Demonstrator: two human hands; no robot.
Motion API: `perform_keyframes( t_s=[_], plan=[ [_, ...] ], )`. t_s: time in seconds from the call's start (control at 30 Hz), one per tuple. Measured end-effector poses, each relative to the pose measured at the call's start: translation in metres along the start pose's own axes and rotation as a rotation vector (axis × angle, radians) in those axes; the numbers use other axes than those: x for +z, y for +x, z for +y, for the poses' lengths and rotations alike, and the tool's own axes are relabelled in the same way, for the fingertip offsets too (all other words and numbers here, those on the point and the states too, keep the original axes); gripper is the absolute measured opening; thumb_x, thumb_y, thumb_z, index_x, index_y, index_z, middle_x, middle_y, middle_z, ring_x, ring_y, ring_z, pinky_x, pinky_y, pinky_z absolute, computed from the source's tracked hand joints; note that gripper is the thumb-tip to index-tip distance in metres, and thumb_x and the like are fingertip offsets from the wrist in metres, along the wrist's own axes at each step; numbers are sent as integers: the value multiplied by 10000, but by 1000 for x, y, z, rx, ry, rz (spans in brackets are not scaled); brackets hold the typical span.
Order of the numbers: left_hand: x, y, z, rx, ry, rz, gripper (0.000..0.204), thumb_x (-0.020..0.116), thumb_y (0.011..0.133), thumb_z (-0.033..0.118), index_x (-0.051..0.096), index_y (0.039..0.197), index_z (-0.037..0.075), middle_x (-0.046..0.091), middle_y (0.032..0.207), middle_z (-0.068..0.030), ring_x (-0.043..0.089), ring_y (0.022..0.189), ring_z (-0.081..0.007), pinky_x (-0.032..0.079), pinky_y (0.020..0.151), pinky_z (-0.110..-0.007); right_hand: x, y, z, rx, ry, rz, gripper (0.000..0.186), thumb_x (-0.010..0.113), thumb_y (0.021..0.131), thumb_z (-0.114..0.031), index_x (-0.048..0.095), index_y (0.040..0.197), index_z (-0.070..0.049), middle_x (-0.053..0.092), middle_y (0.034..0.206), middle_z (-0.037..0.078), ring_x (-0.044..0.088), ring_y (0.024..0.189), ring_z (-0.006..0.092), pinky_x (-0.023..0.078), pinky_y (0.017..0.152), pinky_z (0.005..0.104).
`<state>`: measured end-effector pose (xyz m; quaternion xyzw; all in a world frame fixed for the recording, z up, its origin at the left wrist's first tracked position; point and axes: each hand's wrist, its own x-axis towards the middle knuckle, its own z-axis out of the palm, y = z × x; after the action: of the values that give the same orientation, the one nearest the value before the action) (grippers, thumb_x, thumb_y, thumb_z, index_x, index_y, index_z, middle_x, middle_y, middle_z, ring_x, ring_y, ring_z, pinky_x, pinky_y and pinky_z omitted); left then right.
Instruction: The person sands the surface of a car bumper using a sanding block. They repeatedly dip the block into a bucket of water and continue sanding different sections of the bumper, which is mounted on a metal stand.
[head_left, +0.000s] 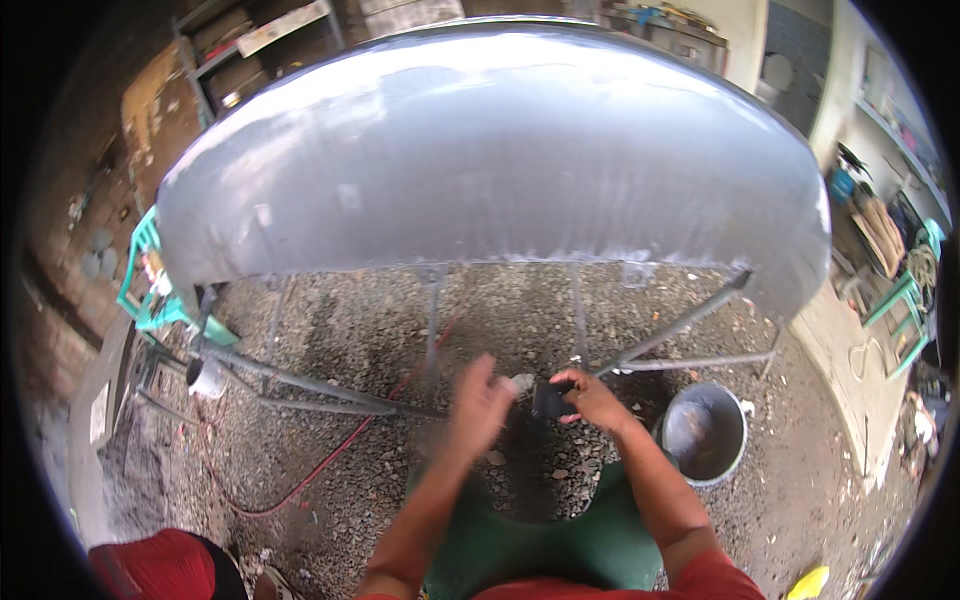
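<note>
My right hand (595,405), below the large curved grey panel (480,160), grips a small black flat pad (550,400) between fingers and thumb. My left hand (480,410) is raised just left of the pad, its fingers blurred by motion, so their grip is unclear. A small pale shape (522,383) shows behind the gap between my hands; I cannot make out what it is. The panel rests on a metal tube stand (680,320) over gravel, and my green-clad legs are below my arms.
A grey bucket (705,435) sits at my right, a red hose (340,450) crosses the gravel, and a small container (205,378) hangs on the left frame. Green chairs (150,310) stand at both sides. Another person in red (150,560) is at lower left.
</note>
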<state>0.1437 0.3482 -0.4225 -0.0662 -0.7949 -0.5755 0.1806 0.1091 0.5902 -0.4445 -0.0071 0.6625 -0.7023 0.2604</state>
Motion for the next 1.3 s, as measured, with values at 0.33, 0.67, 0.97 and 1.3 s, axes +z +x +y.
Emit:
perform_keyframes(
  t_s=[0.33, 0.67, 0.97, 1.3],
  plan=[
    [53, -90, -92, -953, -1147, -528, 565, 504, 1026, 489, 457, 1413, 80, 558, 1358, -105, 548, 1267, -271, 405, 1109, -463, 30, 19, 48, 255, 184, -132, 328, 591, 828, 30, 655, 1147, -11, 652, 1046, 115, 657, 899, 203, 561, 653, 307],
    [65, -92, -102, -1228, -799, 90, 417, 574, 1022, 339, 539, 1322, 51, 574, 1318, -92, 571, 1196, -241, 512, 1042, -459, 13, 23, 106, -98, -1230, 306, 384, 695, 898, -282, 668, 1183, -27, 624, 1254, 164, 651, 1082, 311, 525, 920, 428],
    [-5, -44, -76, -508, -237, 464, 464, 551, 1026, 167, 436, 1459, 48, 463, 1368, -156, 460, 1269, -271, 358, 1105, -378, 22, -24, -56, -458, -996, 179, 214, 665, 925, -158, 712, 1100, -45, 708, 1099, 187, 691, 980, 366, 554, 855, 428],
    [-101, 180, 152, 627, 778, 625, 708, 585, 997, 155, 202, 1568, -14, 137, 1652, -222, 149, 1524, -401, 115, 1231, -529, 55, -49, -474, -1377, -1267, 703, 382, 527, 1041, -349, 647, 1227, -37, 702, 1141, 119, 649, 1102, 234, 468, 986, 312]
  ],
)
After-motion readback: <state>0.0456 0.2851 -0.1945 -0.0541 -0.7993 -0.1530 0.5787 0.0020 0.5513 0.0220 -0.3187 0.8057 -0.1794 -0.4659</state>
